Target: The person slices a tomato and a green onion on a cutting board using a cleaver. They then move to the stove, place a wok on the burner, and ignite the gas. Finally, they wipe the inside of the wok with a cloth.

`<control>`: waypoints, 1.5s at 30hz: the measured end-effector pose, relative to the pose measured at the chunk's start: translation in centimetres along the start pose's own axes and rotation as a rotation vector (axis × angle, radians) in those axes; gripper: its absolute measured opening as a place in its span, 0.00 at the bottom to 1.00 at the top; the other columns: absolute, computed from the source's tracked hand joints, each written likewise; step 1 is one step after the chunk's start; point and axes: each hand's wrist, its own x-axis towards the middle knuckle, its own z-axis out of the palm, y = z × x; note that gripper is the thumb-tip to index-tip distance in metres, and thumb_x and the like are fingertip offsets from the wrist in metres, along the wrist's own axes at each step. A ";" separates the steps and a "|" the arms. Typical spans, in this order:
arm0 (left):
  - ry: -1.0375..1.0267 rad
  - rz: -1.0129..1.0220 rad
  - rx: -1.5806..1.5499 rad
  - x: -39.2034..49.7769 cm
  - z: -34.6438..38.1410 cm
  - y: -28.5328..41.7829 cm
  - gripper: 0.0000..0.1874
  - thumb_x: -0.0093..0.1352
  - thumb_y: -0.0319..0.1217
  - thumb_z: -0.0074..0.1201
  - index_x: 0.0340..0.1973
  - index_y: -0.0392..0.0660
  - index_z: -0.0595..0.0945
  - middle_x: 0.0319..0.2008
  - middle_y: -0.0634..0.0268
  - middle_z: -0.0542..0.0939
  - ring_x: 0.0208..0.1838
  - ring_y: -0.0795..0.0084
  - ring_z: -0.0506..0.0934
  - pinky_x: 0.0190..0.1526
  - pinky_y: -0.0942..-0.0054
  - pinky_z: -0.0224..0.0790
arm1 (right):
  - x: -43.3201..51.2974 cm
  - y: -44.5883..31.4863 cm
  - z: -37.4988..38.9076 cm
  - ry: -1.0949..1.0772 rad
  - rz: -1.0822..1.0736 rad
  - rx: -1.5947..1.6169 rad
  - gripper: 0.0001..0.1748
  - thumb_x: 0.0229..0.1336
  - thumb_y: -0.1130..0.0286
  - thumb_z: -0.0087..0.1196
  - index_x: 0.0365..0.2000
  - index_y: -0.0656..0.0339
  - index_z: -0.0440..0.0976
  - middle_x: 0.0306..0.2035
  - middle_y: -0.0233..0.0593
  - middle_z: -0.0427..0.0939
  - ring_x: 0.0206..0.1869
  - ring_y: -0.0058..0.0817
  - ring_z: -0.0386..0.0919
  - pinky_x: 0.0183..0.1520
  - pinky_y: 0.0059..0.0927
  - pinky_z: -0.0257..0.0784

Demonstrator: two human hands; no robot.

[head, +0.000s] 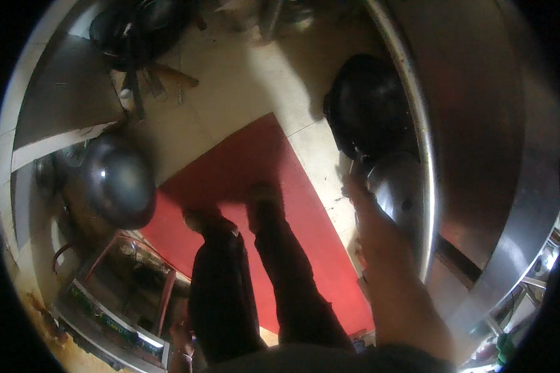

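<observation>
My right hand (355, 185) reaches forward, low at the edge of a large black round pan or wok (371, 105). A thin pale piece shows at its fingertips; blur and shadow hide whether the fingers grip it or the pan. Beside this hand lies a shiny metal wok or bowl (392, 184), partly behind a metal rail. My left hand (182, 333) hangs low beside my left leg, with a band at the wrist; its fingers are dim and I see nothing clearly in it. My feet stand on a red mat (303, 242).
A curved metal rail (424, 154) runs along a steel counter (476, 140) on the right. At left a rounded dark metal wok (121, 179) juts out over the tiled floor (214, 88). Dark pans with handles (135, 32) are at the upper left, a red-framed rack or case (121, 289) at the lower left.
</observation>
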 end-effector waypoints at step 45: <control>0.390 0.022 -1.280 -19.6 8.5 -26.7 0.11 0.69 0.29 0.58 0.42 0.34 0.83 0.29 0.54 0.84 0.31 0.63 0.84 0.33 0.68 0.78 | -76.6 -3.1 72.9 -1.256 -1.257 -1.978 0.12 0.38 0.73 0.59 0.27 0.70 0.74 0.29 0.61 0.79 0.36 0.59 0.80 0.40 0.50 0.74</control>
